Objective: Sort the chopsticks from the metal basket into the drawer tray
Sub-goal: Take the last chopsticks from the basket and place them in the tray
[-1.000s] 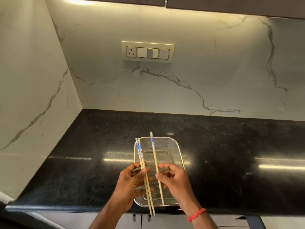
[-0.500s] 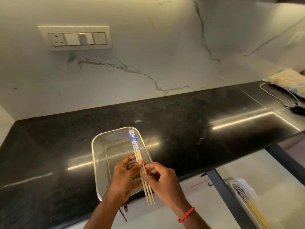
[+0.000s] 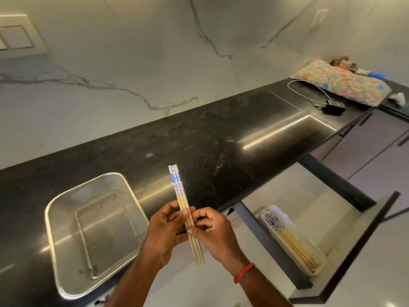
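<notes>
Chopsticks (image 3: 181, 197) bunched, gripped in both hands at the counter (image 3: 199, 147) edge.
Three sticks, near upright, blue-patterned ends up. Left hand (image 3: 163, 231) and right hand (image 3: 218, 235) each pinch the bundle, thumbs in front. Basket (image 3: 99, 229) on counter, just left. Tray (image 3: 306, 241) in open drawer (image 3: 363, 244), right, holds more sticks.

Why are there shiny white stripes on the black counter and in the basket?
In the head view that is glare: light bounces off the polished counter and the metal basket; the wide lens makes the counter look slanted; the drawer tray looks slightly blurry, the chopsticks sharper.
</notes>
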`<state>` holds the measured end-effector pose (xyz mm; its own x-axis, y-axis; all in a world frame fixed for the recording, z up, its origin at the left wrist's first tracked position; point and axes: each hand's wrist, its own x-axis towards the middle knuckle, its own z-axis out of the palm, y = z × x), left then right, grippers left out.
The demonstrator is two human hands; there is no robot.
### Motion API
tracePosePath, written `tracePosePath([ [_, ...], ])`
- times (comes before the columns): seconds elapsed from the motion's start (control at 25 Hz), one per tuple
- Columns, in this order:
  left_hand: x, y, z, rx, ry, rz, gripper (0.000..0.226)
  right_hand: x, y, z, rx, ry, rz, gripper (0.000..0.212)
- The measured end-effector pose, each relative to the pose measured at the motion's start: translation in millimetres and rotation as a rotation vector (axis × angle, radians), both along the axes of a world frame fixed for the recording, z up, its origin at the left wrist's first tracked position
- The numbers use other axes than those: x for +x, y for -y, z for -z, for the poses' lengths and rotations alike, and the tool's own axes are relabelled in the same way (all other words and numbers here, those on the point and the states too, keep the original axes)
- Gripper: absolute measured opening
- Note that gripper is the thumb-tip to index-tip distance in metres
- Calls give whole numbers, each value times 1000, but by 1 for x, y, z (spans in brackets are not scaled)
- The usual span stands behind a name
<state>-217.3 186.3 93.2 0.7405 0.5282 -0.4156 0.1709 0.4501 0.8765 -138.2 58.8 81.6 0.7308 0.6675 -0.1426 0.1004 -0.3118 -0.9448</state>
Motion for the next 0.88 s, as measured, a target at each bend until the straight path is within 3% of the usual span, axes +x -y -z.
tracePosePath([
  [0.28, 57, 69, 5, 94, -78, 140, 17, 49, 73, 17, -58, 10, 52, 23],
  [0.48, 85, 100, 12, 158, -124, 204, 36, 73, 114, 29, -86, -42, 30, 21],
  [0.88, 129, 169, 37, -14, -210, 237, 36, 116, 176, 52, -50, -249, 47, 19],
])
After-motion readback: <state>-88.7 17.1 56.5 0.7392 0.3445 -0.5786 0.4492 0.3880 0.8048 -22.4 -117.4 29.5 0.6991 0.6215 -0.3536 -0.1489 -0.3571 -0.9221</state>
